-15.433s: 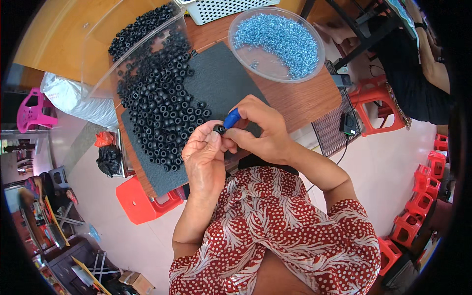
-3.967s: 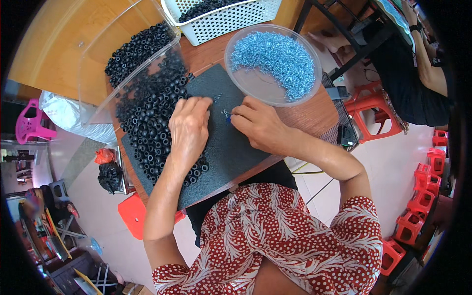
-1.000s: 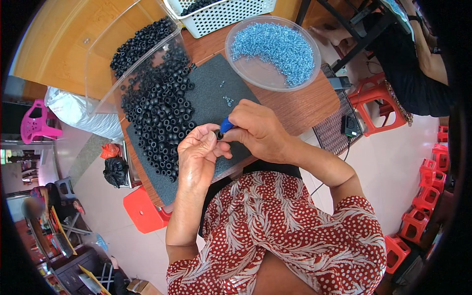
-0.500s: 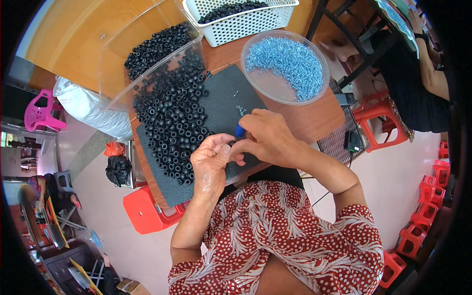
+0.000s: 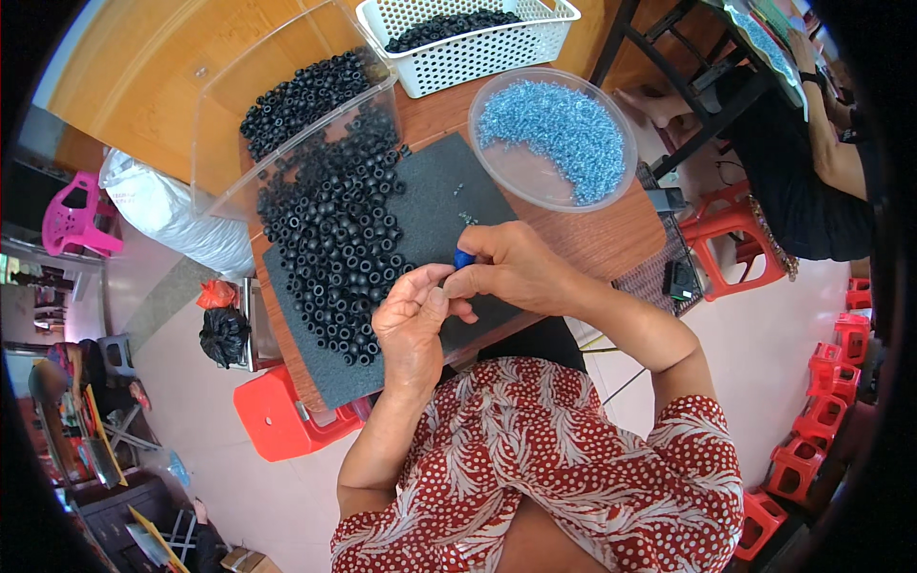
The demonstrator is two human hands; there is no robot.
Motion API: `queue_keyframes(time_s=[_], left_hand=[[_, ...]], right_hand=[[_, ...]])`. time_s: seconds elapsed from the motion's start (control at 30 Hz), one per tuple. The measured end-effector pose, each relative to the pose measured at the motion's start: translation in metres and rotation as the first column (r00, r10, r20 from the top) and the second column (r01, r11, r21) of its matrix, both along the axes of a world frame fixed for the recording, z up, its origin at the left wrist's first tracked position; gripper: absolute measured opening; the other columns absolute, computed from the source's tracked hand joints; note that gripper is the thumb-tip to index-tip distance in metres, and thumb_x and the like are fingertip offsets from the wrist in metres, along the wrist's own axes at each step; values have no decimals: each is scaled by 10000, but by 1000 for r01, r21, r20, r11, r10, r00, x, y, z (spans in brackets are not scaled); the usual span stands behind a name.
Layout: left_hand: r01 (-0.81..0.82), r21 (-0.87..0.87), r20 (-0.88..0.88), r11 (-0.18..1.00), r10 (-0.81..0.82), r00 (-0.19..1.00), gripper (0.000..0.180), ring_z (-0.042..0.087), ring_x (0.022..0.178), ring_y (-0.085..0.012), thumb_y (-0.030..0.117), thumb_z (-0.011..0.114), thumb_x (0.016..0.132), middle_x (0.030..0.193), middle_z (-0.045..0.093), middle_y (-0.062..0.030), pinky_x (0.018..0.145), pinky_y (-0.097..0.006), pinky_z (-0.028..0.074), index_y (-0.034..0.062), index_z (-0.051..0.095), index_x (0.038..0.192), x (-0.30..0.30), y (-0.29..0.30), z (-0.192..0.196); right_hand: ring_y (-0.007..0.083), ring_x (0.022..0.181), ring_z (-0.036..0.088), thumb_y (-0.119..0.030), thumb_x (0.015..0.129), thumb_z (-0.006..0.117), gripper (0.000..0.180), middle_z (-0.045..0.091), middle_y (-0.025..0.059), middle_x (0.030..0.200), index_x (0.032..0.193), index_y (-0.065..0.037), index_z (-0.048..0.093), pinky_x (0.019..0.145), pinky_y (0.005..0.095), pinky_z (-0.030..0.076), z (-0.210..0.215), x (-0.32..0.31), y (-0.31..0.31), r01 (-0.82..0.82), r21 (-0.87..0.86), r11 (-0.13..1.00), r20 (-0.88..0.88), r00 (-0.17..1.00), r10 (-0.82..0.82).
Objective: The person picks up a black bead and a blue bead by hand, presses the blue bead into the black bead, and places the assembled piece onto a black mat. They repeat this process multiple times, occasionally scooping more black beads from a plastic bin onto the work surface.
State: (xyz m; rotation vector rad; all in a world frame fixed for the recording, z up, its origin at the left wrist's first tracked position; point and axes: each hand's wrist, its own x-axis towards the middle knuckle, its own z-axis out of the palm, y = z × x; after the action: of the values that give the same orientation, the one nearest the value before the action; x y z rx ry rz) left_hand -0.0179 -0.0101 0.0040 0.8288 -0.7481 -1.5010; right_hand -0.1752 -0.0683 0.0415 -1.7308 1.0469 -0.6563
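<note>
Holding a blue-handled tool (image 5: 464, 258) in a closed grip, the right hand (image 5: 511, 272) meets the left hand (image 5: 413, 320), its fingers curled narrow, above the black foam mat (image 5: 430, 205).

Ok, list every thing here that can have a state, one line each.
left hand: raised over the mat, fingers curled, meeting the right hand
right hand: shut on blue tool
clear tub: tipped, black rings spilled onto the dark mat
round bowl: upright, part-filled with blue pieces
white basket: upright, holding black parts
</note>
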Motion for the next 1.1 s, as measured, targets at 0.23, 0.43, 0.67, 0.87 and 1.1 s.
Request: queue_keyframes(time_s=[0.23, 0.43, 0.67, 0.87, 1.1], left_hand=[[68, 51, -104, 996, -62, 993, 220, 609, 681, -174, 110, 571, 893, 885, 638, -160, 625, -307, 510, -47, 551, 1046, 13, 0, -6], [102, 80, -150, 992, -89, 985, 217, 589, 653, -171, 122, 570, 896, 875, 638, -168, 628, -301, 496, -39, 553, 1041, 12, 4, -4], [100, 132, -170, 986, -77, 982, 218, 585, 648, -167, 114, 578, 891, 875, 644, -175, 624, -289, 489, -46, 562, 1038, 17, 8, -4], [123, 128, -189, 984, -98, 977, 198, 588, 642, -163, 96, 578, 888, 874, 650, -177, 615, -271, 486, -46, 575, 1026, 16, 7, -5], [116, 140, -177, 983, -90, 980, 185, 588, 638, -157, 82, 570, 890, 870, 652, -175, 610, -269, 485, -44, 577, 1025, 14, 9, -2]], right_hand=[[186, 580, 549, -185, 793, 658, 278, 560, 111, 621, 676, 14, 504, 528, 354, 412, -2, 13, -37, 49, -237, 970, -99, 992, -75], [363, 789, 549, -62, 726, 601, 85, 586, 148, 737, 722, -11, 533, 631, 456, 440, -43, 40, -132, 49, -746, 665, -225, 920, -321], [312, 852, 561, -50, 726, 562, 114, 592, 127, 836, 819, -61, 627, 678, 413, 478, -61, 55, -156, -336, -755, 564, -547, 796, -259], [301, 816, 595, -80, 736, 569, 86, 628, 147, 792, 743, -26, 636, 648, 397, 503, -60, 57, -162, -385, -752, 536, -581, 771, -260], [314, 816, 603, -100, 700, 609, 92, 655, 146, 807, 752, -36, 649, 660, 420, 487, -62, 71, -157, -222, -709, 669, -605, 679, -415]])
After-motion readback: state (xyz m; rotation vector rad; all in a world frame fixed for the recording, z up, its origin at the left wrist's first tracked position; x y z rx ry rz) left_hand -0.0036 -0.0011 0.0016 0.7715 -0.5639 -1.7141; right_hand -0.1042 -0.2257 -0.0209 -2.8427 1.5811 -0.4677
